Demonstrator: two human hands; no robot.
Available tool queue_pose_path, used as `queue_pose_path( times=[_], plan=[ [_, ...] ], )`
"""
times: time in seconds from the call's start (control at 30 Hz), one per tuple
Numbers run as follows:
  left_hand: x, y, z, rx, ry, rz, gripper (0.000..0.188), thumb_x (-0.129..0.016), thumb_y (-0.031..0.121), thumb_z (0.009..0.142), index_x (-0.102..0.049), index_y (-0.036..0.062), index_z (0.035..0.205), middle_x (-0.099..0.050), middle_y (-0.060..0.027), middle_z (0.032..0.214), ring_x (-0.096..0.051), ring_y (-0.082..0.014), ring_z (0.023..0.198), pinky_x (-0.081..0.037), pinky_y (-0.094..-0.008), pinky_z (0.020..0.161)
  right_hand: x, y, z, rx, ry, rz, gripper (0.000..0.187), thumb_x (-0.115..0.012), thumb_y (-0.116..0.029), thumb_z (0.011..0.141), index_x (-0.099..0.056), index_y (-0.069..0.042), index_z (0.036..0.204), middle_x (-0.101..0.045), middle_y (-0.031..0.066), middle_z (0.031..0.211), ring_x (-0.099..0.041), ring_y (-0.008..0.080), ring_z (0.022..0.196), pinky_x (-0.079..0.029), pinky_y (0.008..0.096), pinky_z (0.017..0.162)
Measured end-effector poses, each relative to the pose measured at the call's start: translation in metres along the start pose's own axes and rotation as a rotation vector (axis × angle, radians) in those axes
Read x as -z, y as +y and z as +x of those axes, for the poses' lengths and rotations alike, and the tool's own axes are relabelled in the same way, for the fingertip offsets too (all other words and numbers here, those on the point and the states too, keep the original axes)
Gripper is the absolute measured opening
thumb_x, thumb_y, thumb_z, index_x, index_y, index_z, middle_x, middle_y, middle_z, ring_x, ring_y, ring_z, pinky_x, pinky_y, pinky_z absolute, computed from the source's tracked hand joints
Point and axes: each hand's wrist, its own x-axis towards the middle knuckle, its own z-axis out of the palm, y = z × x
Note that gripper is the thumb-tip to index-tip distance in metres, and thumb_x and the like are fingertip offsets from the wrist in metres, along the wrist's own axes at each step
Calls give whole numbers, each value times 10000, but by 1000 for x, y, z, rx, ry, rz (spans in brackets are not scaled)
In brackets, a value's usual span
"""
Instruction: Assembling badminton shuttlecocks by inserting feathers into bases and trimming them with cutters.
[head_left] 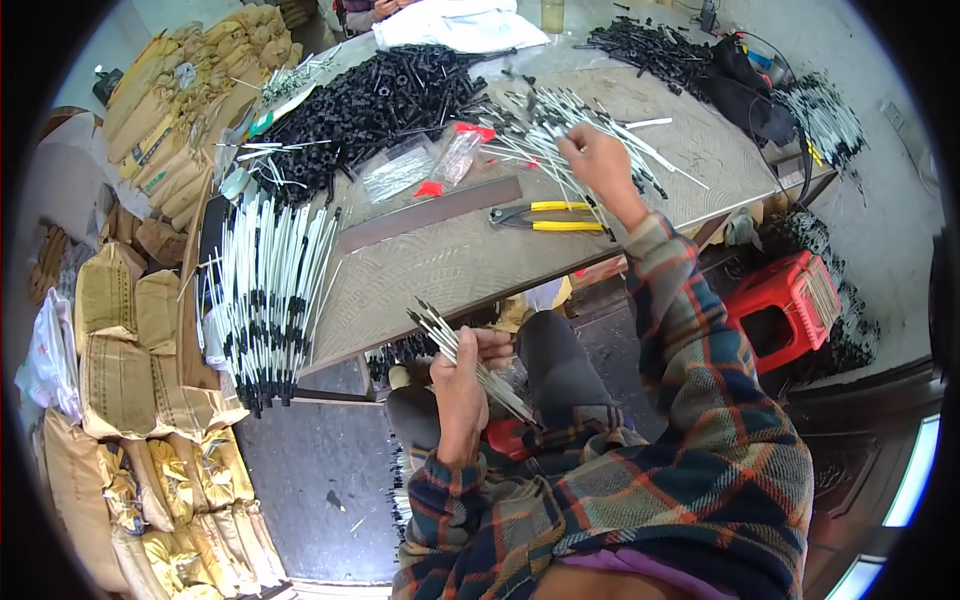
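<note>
My left hand (460,390) is wrapped round a bundle of thin white rods (507,394) with dark tips, held over my lap near the table's front edge. My right hand (600,165) reaches across the table, its thumb and fingers closed together over a loose pile of white rods with black ends (560,112). Whether a rod or something smaller sits in those fingers cannot be made out. Below that hand lie pliers with yellow handles (560,216). A flat brown bar (430,214) rests left of the pliers.
A large heap of black plastic parts (385,105) covers the table's back left. White rods with black ends (270,300) are stacked at the left edge. Two clear bags (398,173) lie mid-table. A red stool (785,310) stands at the right, brown sacks (120,360) at the left.
</note>
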Motion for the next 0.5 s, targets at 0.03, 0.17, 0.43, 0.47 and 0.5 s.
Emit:
queue_pose_path(
  times=[0.03,0.17,0.43,0.47,0.5],
  plan=[
    [-1,-1,3,-26,6,-22,336,-431,282,928,-558,-25,976,-625,-142,922,-604,-189,798,-480,-282,703,11,-7,-8,-32,65,101,238,-596,-267,799,-578,-30,801,-592,90,631,-581,181,560,-438,304,504],
    [-4,12,15,-152,50,-64,424,-417,254,933,-422,-72,1204,-531,-216,1138,-549,-264,1034,-445,-348,880,60,-59,-73,88,225,521,99,-615,-89,804,-560,-16,767,-531,7,594,-506,43,522,-374,195,454],
    [-33,44,4,-485,109,128,321,-434,157,928,-450,-68,1156,-566,-75,805,-527,-91,682,-435,-220,621,59,-112,-171,398,-111,521,136,-691,-52,702,-582,-16,775,-560,89,622,-564,207,500,-418,288,452],
    [-29,39,5,-516,153,63,286,-458,133,914,-470,-58,1128,-549,-49,768,-484,-73,632,-399,-204,583,57,-114,-172,378,-176,547,124,-675,-81,725,-580,-22,776,-570,86,646,-578,205,536,-430,294,486],
    [-29,37,7,-548,184,-14,252,-481,108,900,-490,-47,1099,-531,-23,730,-441,-55,582,-364,-188,545,62,-111,-160,376,-328,599,103,-655,-89,743,-587,-29,793,-581,85,663,-587,220,564,-440,307,507]
  ],
)
